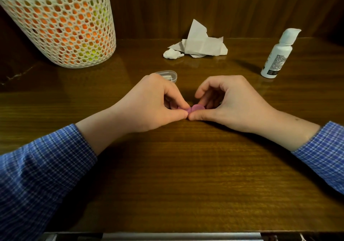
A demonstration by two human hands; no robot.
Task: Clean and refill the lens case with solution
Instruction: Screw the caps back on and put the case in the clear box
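Observation:
A small pink lens case (195, 108) lies on the wooden table (186, 175) at the centre, mostly hidden by my fingers. My left hand (149, 105) pinches its left end between thumb and forefinger. My right hand (230, 103) curls round its right end, thumb at the front and fingers over the round cap. A white solution bottle (277, 54) with its cap on stands upright at the far right, apart from both hands.
A white mesh basket (61, 23) holding orange and yellow things stands at the back left. Crumpled white tissues (199, 43) lie at the back centre. A small clear plastic box (168, 75) sits just behind my left hand. The table's front edge runs along the bottom.

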